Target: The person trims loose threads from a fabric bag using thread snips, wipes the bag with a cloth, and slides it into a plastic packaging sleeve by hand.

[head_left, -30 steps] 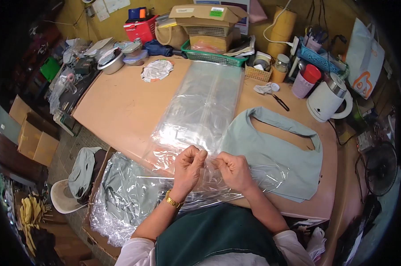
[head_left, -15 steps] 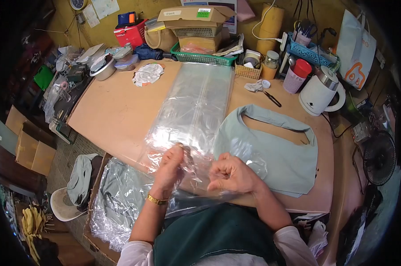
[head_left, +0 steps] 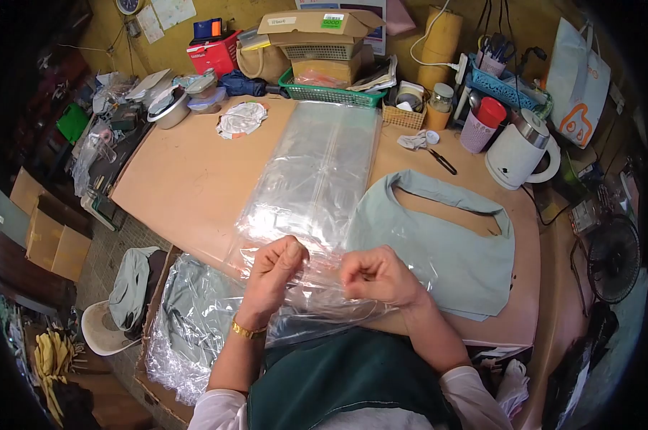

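Note:
Both hands are closed on a clear plastic bag near the table's front edge. My left hand, with a gold bracelet at the wrist, pinches its left part. A short way to the right, my right hand pinches the same bag with curled fingers. Beyond them lies a stack of clear plastic bags, flat on the table. On the right, partly beneath the held plastic, rests a grey-green cloth bag with a wide handle opening.
Plastic-wrapped grey-green items fill a carton at the lower left. Black snips and a white kettle are at the right. A green basket stands at the back, and a round white cloth lies left of the stack.
My right hand has shifted slightly right, and the plastic between the hands is spread a little wider. The camera view has moved slightly.

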Demonstrator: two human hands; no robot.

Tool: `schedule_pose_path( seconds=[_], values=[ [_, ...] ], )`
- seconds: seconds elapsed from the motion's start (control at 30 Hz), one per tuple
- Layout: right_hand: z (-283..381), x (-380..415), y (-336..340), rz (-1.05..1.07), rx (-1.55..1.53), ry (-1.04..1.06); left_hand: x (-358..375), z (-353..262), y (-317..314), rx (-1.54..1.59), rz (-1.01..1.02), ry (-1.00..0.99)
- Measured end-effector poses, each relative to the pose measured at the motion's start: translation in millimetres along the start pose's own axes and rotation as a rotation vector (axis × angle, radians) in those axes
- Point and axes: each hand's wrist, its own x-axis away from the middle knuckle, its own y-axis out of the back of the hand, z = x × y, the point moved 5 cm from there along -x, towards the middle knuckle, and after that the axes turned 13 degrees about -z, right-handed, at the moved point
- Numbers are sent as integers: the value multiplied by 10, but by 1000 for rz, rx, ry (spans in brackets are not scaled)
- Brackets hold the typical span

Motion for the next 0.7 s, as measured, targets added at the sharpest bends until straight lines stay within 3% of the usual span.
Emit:
schedule_pose_path(
  seconds=[0.03,0.07,0.1,0.17,0.23,0.27,0.37,0.43,0.47,0.5,0.53,0.57,0.63,0.67,0.7],
  values=[
    [-14,-15,-10,5,2,0,5,10,18,103,121,21],
    [92,-40,-22,-42,-146,145,45,66,39,-10,197,234],
    [80,-30,-14,-95,-300,133,54,89,-2,-9,195,235],
    [57,8,32,-147,-453,131,56,27,-161,-5,266,-36],
    [-88,79,13,13,-554,-228,0,52,-109,117,197,26],
    [-83,108,-32,11,-556,-230,-30,71,-57,238,123,92],
    [-77,184,-197,180,-353,-285,-91,-37,10,409,41,149],
    [-114,329,-223,710,505,16,-138,-171,217,558,-268,194],
    [-134,382,-169,712,504,16,-201,-254,380,684,-222,169],
    [-86,457,-135,701,486,202,-256,-364,528,809,-175,143],
    [-21,506,-119,687,466,387,-259,-509,613,725,-172,-14],
    [2,512,-123,688,467,386,-215,-552,579,726,-172,-14],
    [148,348,145,2,283,223,-116,-568,421,-90,-172,-148],
    [178,314,51,-3,282,217,-65,-481,167,-94,62,-180],
    [247,206,-45,-149,70,250,38,-464,-85,-234,173,-73]
  ],
)
